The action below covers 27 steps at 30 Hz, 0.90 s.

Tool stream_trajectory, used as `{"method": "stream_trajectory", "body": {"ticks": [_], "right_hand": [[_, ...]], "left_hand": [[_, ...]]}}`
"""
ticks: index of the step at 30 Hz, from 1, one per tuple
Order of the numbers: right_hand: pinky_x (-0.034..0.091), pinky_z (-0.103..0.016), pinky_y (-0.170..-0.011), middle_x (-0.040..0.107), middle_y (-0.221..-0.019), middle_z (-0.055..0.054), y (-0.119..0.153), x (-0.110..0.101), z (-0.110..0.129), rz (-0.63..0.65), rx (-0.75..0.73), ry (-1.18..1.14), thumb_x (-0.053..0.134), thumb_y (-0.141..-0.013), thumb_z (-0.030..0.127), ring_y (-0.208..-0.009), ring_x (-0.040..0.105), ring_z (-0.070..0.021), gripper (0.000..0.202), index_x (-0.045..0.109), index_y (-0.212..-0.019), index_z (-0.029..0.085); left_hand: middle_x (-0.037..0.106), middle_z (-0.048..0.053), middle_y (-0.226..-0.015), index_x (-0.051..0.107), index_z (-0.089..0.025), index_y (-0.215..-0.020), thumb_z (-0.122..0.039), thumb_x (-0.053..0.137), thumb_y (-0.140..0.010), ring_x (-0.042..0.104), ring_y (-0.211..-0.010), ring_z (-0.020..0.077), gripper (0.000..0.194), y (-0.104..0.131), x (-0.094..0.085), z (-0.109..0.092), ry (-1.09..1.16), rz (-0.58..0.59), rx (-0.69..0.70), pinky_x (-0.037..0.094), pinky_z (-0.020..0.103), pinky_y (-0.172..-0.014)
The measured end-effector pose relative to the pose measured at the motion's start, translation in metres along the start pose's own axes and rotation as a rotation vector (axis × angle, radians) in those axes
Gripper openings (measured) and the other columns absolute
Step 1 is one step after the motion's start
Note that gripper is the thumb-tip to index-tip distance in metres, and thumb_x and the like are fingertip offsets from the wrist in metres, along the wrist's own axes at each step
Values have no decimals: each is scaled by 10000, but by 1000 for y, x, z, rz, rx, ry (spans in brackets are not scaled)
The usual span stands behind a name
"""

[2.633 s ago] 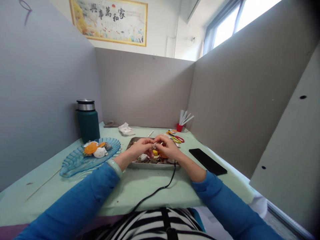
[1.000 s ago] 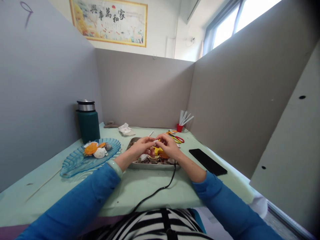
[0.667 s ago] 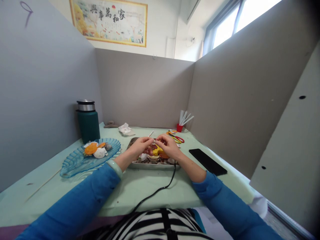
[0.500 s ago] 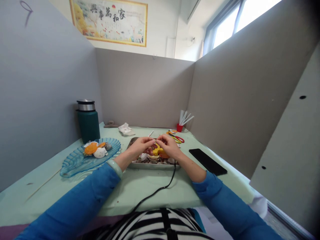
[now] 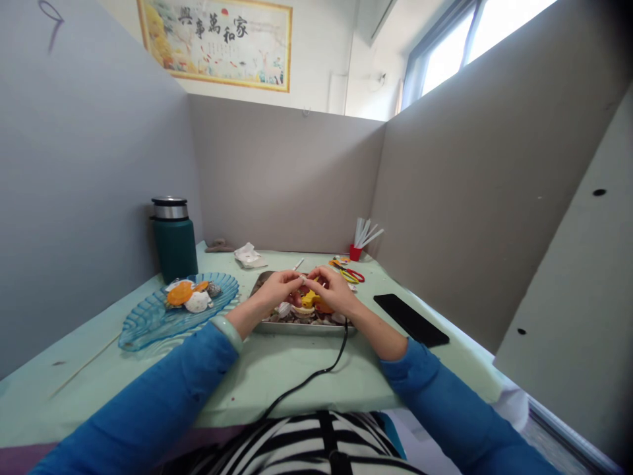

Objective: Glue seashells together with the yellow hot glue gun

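My left hand (image 5: 281, 289) and my right hand (image 5: 331, 287) meet fingertip to fingertip above a metal tray (image 5: 301, 329). Both are closed in a pinch on a tiny pale piece (image 5: 303, 280), too small to name. Beneath them the tray holds many seashells (image 5: 303, 312) and a yellow tool (image 5: 310, 299), which looks like a glue gun and is partly hidden by my hands. A black cord (image 5: 316, 374) runs from the tray's front right toward my lap.
A blue shell-shaped plate (image 5: 143, 332) with orange and white shells lies left, by a green bottle (image 5: 175, 247). Scissors (image 5: 352, 274), a red cup of white sticks (image 5: 355, 252) and a black phone-like slab (image 5: 410, 320) are right. Crumpled tissue (image 5: 248, 255) lies behind; partitions (image 5: 287, 178) surround the table.
My fingertips have shifted slightly, and the small pale piece between them shows more clearly. Everything else on the table stays where it was.
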State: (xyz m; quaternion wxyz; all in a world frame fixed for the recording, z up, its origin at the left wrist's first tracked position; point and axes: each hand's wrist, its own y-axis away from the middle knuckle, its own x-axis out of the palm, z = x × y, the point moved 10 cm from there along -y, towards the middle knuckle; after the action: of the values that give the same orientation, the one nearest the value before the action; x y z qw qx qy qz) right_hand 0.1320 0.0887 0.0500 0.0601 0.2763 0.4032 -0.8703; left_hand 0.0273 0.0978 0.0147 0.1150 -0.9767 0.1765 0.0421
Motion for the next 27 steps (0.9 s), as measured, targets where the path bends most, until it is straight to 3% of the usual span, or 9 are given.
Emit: {"method": "stream_trajectory", "body": {"ticks": [3,8,15,27], "right_hand": [[399,-221,-575,577,-805,-13,1,0,4,-5,-30,16,577,-810,399,-627,496,-97,228,593,-824,172],[402,-230,-567,572,-784,-16,2,-2,8,-27,-41,26,574,-816,404,-611,493,-99,237,591,-790,169],[386,-217,-562,577,-751,-8,2,-6,8,-62,-50,41,579,-819,356,-593,484,-89,198,597,-764,166],[366,-214,-554,572,-742,-2,2,-5,8,-65,-44,46,604,-801,369,-576,465,-85,210,595,-755,164]], "left_hand": [[573,6,-622,572,-125,-802,-388,634,-734,550,-486,89,278,1,-1,0,-12,-24,-5,467,222,-517],[613,29,-668,566,-119,-841,-344,625,-742,552,-492,91,253,1,-1,-1,-49,-35,-13,488,239,-528],[578,-8,-536,548,-116,-938,-358,651,-727,574,-477,118,338,3,0,-2,-54,-32,-22,508,267,-548],[582,-6,-571,570,-128,-883,-332,632,-718,563,-481,108,270,-1,-5,-2,-40,-72,20,482,240,-509]]}}
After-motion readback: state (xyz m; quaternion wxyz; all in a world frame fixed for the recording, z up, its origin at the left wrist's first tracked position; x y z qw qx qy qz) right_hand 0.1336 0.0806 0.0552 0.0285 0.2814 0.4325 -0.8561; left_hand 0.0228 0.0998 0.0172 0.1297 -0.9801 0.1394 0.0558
